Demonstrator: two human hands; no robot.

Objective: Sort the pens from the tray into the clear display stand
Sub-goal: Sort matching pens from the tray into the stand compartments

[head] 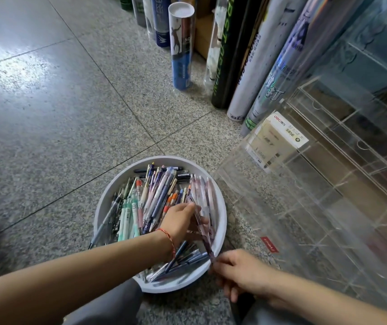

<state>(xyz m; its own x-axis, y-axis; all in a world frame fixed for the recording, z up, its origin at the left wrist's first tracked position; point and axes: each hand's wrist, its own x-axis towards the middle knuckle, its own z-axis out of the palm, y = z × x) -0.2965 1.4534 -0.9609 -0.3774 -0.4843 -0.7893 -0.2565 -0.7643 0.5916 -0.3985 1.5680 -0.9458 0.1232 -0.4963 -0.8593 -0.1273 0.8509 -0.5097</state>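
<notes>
While the round white tray (164,159) sat on the granite floor (70,113) heaped with mixed pens (150,198), a bunch of pink-patterned pens (205,195) lay along its three o'clock side. Just beyond that side stood the clear display stand (305,219). The left hand (180,221) reached in from seven o'clock, its grip closed round the middle of the bunch. The right hand (239,270) pinched the bunch's near ends at the tray's five o'clock rim. The pens looked light, stiff and smooth-barrelled, so a loose bundle would probably slide apart or fan out. Holding them together at mid-length, with the ends squared by the other hand, seemed the surest hold. The stand's thin acrylic dividers looked brittle and called for a gentle drop-in. Whether any pens already stood in it could not be told.
</notes>
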